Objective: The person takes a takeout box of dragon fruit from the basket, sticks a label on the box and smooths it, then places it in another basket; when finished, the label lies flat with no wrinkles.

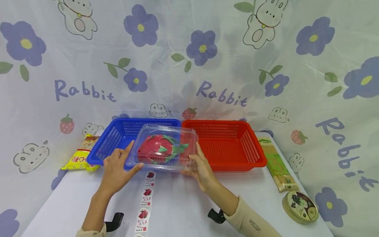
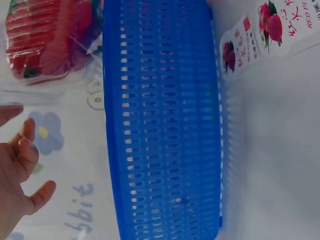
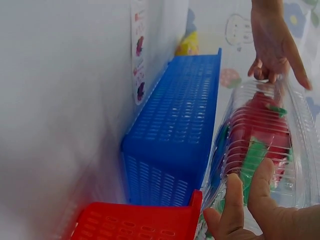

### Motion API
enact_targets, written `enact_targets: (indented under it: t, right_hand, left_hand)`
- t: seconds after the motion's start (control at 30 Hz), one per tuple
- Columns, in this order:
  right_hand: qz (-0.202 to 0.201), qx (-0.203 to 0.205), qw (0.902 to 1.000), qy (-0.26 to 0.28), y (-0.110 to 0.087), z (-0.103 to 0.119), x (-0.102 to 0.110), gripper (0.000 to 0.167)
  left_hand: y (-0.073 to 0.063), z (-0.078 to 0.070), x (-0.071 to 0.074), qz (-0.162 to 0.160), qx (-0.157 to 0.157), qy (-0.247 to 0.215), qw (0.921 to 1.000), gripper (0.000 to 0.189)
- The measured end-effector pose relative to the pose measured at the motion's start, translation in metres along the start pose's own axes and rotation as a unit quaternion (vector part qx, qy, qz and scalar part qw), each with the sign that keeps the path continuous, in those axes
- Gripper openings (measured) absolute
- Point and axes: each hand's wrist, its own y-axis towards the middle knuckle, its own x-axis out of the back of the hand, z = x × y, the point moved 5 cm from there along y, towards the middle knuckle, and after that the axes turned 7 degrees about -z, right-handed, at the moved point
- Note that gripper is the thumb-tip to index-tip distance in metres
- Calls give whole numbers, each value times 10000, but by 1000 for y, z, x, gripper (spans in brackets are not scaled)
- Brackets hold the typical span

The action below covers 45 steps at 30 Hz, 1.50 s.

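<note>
A clear plastic clamshell box (image 1: 185,131) is held up in front of the two baskets. A red dragon fruit (image 1: 155,149) with green scales lies inside it, and it also shows in the right wrist view. My right hand (image 1: 203,169) grips the box's right end, fingers and thumb on either side in the right wrist view (image 3: 240,215). At the left end is my left hand (image 1: 115,169), thumb and forefinger spread beside the corner. The left wrist view has its fingers (image 2: 42,197) relaxed, with a gap between them and the box.
Behind the box stand a blue basket (image 1: 97,154) and a red basket (image 1: 254,161). A strip of dragon fruit stickers (image 1: 143,214) runs down the table. At left is a yellow bag (image 1: 80,158); at right are a green packet (image 1: 276,164) and a round tin (image 1: 300,207).
</note>
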Motion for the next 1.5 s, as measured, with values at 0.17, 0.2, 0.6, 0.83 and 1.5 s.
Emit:
enact_targets:
  t: [0.17,0.2,0.6,0.83,1.5]
  right_hand:
    - [55,55,9999,-104,-3,0,1,74]
    - [67,44,9999,-124,-3,0,2,74]
    - [213,74,9993,-315,-8,-1,3,74]
    - [273,96,9989,-364,-14,-1,4,73]
    - [422,50,9974,-574,-31,-5,10,72]
  left_hand:
    - [1,0,0,104,52,109,9999,84]
    - [1,0,0,128,60,136,9998,84]
    - [5,-5,3,459,166,268,9984,96]
    - [3,-9,2,991,470,329,9934,104]
    - [-13,-10,-7,1184,801,-438,9888,104]
